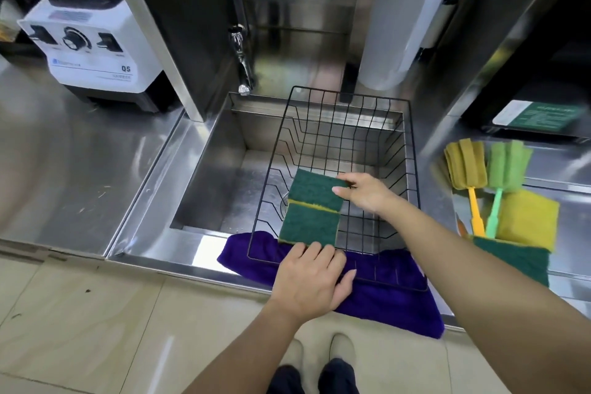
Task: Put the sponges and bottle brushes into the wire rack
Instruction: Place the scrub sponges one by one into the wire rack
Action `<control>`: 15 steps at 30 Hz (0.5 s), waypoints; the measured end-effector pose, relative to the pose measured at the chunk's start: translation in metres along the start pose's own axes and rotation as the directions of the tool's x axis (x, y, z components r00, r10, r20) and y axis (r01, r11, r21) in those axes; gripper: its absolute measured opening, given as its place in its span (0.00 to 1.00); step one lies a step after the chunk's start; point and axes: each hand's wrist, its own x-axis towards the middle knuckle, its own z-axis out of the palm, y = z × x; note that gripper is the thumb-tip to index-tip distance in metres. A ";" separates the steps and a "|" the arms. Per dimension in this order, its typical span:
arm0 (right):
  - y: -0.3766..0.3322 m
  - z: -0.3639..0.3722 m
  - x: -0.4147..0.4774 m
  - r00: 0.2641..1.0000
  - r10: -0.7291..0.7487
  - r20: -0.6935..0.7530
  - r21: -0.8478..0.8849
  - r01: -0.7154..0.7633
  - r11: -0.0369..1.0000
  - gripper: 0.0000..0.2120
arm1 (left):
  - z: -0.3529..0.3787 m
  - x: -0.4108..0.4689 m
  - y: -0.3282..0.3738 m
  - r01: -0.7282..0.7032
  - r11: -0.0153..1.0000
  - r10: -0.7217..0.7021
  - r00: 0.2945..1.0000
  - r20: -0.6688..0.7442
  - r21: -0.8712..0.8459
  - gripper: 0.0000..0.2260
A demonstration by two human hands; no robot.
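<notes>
Far left on the steel desk (80, 176) stands a white blender base (92, 51) with a dial and 2 switches. Next comes the steel sink (211, 176), its tap (241, 70) hanging over the back edge. A purple cloth (383, 297) drapes over the sink's front rim, and the black wire rack (412, 150) sits across the right part of the sink, its near edge resting on that cloth.

Inside the rack, 2 green-faced sponges lie touching, 1 behind the other. The left hand (311, 281) rests at the rack's near edge, fingers (315, 249) curled loosely together against the front edge of the near sponge (308, 224); I cannot tell whether they actually grip it. The right hand (364, 190) reaches in from the right, thumb and fingers pinched on the right edge of the far sponge (316, 189).

To the right, on the desk beside the sink, lie 2 bottle brushes: a yellow brush (465, 166) with an orange handle and a green brush (508, 166) with a light green handle. A yellow sponge (527, 217) partly covers their handles, and a green scouring sponge (515, 259) lies just in front of it.
</notes>
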 end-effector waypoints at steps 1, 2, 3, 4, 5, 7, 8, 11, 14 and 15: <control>0.001 0.001 -0.002 1.000 -0.003 -0.002 -0.071 0.003 0.997 0.23 | 0.000 0.000 0.000 -0.003 1.000 0.003 1.000 0.000 0.003 0.18; 0.003 0.002 -0.004 1.000 -0.012 -0.019 -0.152 0.009 0.988 0.24 | -0.001 0.000 -0.001 -0.007 1.000 0.007 1.000 0.002 0.007 0.18; 0.004 0.003 -0.007 0.998 -0.030 -0.048 -0.225 0.018 0.974 0.26 | -0.002 0.001 -0.001 -0.010 1.000 0.010 1.000 0.006 0.011 0.19; 0.005 0.003 -0.011 0.996 -0.049 -0.079 -0.262 0.027 0.965 0.26 | -0.003 0.002 -0.002 -0.013 1.000 0.013 1.000 0.011 0.014 0.19; 0.005 0.001 -0.015 0.991 -0.074 -0.111 -0.277 0.041 0.960 0.27 | -0.003 0.002 -0.002 -0.013 1.000 0.013 1.000 0.016 0.016 0.19; 0.006 -0.008 -0.024 0.978 -0.126 -0.164 -0.295 0.073 0.953 0.26 | -0.003 0.003 -0.002 -0.011 1.000 0.011 1.000 0.025 0.012 0.19; 0.007 -0.014 -0.030 0.970 -0.153 -0.188 -0.310 0.089 0.947 0.24 | -0.003 0.003 -0.002 -0.018 1.000 0.018 0.999 0.032 0.007 0.19; 0.015 -0.037 -0.045 0.941 -0.202 -0.273 -0.314 0.111 0.943 0.21 | -0.006 0.005 -0.004 -0.049 0.999 0.049 0.997 0.057 -0.002 0.17; 0.033 -0.060 -0.061 0.888 -0.168 -0.429 -0.263 0.056 0.963 0.17 | -0.010 0.015 0.012 -0.014 0.999 0.017 0.993 0.114 -0.030 0.18; 0.040 -0.067 -0.067 0.870 -0.137 -0.474 -0.235 0.025 0.972 0.17 | -0.009 0.019 0.021 -0.016 0.999 0.021 0.988 0.151 -0.037 0.19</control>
